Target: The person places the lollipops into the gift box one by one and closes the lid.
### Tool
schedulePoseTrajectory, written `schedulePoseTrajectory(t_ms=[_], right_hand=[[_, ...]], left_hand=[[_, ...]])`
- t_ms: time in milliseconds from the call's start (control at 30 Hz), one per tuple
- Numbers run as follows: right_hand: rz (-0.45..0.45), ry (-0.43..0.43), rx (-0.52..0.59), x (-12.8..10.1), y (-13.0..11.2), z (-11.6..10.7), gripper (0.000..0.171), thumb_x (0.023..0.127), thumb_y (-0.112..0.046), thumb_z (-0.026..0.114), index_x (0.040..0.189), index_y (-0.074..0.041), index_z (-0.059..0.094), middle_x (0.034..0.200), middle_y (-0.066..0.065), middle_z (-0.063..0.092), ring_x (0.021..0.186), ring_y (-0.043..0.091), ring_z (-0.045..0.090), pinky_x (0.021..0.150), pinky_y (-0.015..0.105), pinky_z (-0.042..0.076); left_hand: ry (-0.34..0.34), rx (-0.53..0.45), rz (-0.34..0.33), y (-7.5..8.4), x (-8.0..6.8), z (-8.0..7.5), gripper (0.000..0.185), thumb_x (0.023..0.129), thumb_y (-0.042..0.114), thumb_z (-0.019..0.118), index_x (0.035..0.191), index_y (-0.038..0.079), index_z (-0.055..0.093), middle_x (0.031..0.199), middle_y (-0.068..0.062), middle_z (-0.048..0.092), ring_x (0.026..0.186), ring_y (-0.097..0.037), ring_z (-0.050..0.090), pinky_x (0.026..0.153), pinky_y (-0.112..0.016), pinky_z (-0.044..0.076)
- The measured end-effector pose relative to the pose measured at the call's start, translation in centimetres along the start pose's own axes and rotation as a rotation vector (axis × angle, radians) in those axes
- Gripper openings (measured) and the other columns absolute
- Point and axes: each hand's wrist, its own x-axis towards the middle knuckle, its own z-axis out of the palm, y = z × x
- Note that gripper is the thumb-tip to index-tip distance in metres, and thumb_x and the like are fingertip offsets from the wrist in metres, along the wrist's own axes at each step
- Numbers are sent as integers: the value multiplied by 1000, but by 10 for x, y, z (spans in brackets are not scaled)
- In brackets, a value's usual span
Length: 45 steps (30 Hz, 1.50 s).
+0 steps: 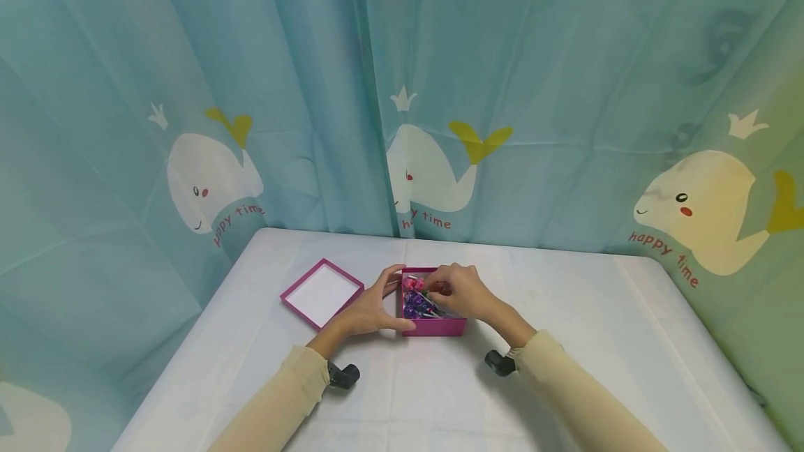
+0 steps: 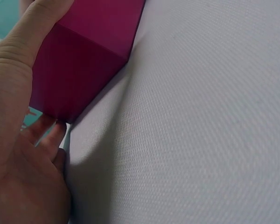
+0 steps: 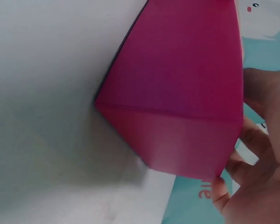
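Note:
A magenta box stands uncovered on the table, with its plain side walls large in both wrist views. Inside lie what look like wrapped lollipops, red-pink at the back and purple nearer the front, with thin white sticks. My left hand grips the box's left side, thumb along the front wall and fingers round the back corner. My right hand reaches over the right wall, its bent fingertips down among the lollipops. I cannot tell whether those fingertips pinch one. The hand hides the right part of the box's inside.
Left of the box lies a square lid, magenta-rimmed with a white inside, partly behind the left hand. A white cloth covers the table. Blue-green curtains printed with whales hang behind it and along the sides.

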Motion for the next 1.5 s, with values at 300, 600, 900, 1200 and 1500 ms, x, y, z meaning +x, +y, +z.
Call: schedulePoseTrajectory(t_ms=[300,600,900,1200,1500], right_hand=[[-3,-23,11,-2,-2,-5,21,91,-15,78,112,-18,79,82,-9,67,78,18,53,70,40,27],[-50,104,122,-8,10,-14,20,92,-11,76,111,-14,79,86,-11,70,71,16,61,65,36,42],[-10,121,189,-17,10,-15,25,94,-14,75,119,-10,75,101,-2,73,80,23,60,72,48,54],[-77,212,224,-16,-14,-14,45,93,-18,77,134,-6,64,127,13,64,107,36,64,86,57,56],[-63,242,279,-4,-67,4,60,91,-19,79,146,-12,55,139,13,55,122,32,60,101,54,54]], left_hand=[[-11,8,-13,6,-1,-1,115,75,42,92,161,31,18,166,-13,27,152,-33,30,121,-55,30],[-22,29,-26,6,0,-5,115,74,43,93,161,31,19,167,-12,28,152,-32,31,121,-56,28],[-35,41,-31,8,-1,-7,118,75,43,93,163,30,15,168,-10,24,153,-29,29,122,-54,26],[-32,46,46,16,-12,-20,123,78,38,92,166,29,6,170,-10,21,154,-25,26,124,-55,20],[106,216,102,24,-54,-75,115,77,37,92,164,28,18,165,-10,34,150,-32,35,116,-64,31]])
